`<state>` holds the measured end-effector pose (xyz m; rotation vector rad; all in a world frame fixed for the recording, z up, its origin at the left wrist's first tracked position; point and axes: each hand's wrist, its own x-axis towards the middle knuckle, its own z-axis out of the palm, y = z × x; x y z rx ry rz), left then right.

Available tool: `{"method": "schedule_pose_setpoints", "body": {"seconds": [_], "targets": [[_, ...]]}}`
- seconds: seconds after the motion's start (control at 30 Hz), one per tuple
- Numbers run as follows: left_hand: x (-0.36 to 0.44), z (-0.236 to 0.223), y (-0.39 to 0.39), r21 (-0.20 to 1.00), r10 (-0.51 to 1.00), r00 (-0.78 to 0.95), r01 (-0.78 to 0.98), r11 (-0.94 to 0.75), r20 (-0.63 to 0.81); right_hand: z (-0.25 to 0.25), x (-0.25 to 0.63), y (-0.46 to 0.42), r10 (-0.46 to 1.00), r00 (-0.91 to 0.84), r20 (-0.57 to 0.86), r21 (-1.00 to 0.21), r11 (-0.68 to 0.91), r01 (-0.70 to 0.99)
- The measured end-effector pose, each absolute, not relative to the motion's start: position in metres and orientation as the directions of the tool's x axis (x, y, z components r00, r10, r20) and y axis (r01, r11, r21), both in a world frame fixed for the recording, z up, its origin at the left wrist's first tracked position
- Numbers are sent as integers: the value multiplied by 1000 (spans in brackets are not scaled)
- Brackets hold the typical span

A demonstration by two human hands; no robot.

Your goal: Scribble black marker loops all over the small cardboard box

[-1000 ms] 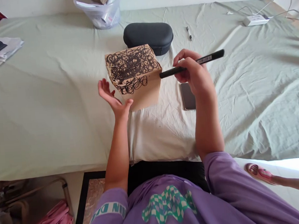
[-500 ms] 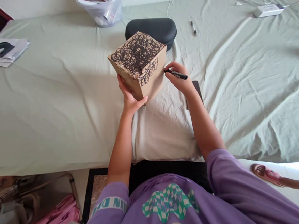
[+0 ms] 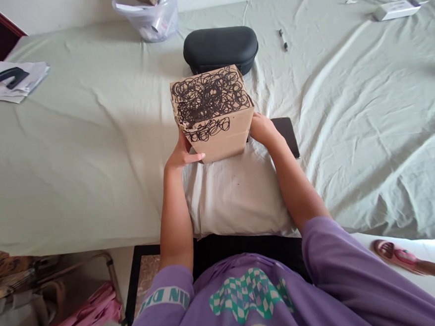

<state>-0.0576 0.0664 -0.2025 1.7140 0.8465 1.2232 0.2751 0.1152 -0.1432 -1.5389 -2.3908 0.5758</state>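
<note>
A brown cardboard box (image 3: 214, 114), its top and upper front covered in black scribbled loops, rests on a white cushion (image 3: 235, 196) on the green sheet. My left hand (image 3: 182, 154) grips the box's lower left corner, with the thumb across the front face. My right hand (image 3: 262, 129) is pressed against the box's right side. Its fingers are hidden behind the box, and no marker shows in it.
A black hard case (image 3: 220, 47) lies just behind the box and a dark phone (image 3: 289, 134) to its right. Further off are a small pen (image 3: 283, 39), a plastic bin (image 3: 151, 16), papers with a stapler (image 3: 14, 80) and a power strip (image 3: 393, 9). Another person's sandalled foot (image 3: 397, 255) is at the lower right.
The box came down from a tilted, lifted pose to sit squarely on the cushion. My right hand, which held a black marker near the box, now rests against its right side, marker out of sight.
</note>
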Motion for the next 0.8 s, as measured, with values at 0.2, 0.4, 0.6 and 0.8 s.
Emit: {"method": "schedule_pose_setpoints", "body": {"seconds": [0.2, 0.4, 0.6, 0.8], "targets": [[-57, -196, 65, 917, 884, 296, 58, -396, 363, -113, 293, 110, 999, -36, -35, -283, 25, 959], [-56, -194, 64, 920, 885, 305, 62, -386, 351, -82, 327, 99, 849, 282, -446, -101, -361, 927], [-56, -191, 63, 921, 889, 304, 77, -382, 343, -90, 318, 97, 837, 327, -438, -178, -437, 882], [-55, -191, 65, 912, 879, 310, 79, -403, 362, -108, 320, 118, 930, 244, -277, -627, -367, 687]]}}
